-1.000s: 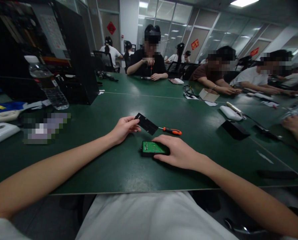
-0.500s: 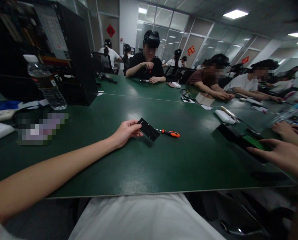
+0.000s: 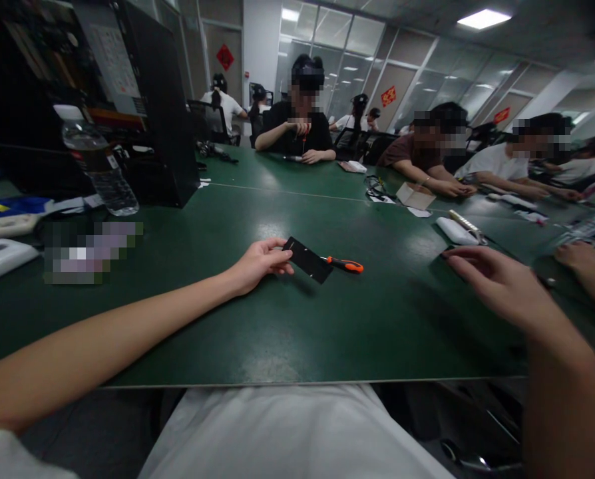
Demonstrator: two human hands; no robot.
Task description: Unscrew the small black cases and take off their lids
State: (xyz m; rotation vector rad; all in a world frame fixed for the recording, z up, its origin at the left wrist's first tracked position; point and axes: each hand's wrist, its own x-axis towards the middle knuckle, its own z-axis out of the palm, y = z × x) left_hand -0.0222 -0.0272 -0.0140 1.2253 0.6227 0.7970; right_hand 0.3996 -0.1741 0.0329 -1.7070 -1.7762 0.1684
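My left hand (image 3: 262, 266) pinches one end of a thin, flat black plate (image 3: 307, 261) and holds it tilted just above the table. Behind the plate's right end lies a screwdriver (image 3: 346, 265) with an orange and black handle, its shaft partly covered. Over on the right, my right hand (image 3: 497, 283) is raised with curved fingers, and a gap shows between thumb and forefinger. Its fingertips are at the dark edge of a black object (image 3: 446, 253), mostly hidden behind the hand. Whether they touch it is unclear.
A water bottle (image 3: 98, 163) stands before a black cabinet (image 3: 160, 106) at left. White devices (image 3: 5, 259) lie at the left edge. An open carton (image 3: 415, 195) and a white device (image 3: 457, 231) sit at right. A co-worker's hand (image 3: 580, 259) rests nearby; others work across the green table (image 3: 257, 339).
My right hand has moved left and up over the black box, hiding the green board seen before. My left hand still holds the plate. The view has shifted slightly.
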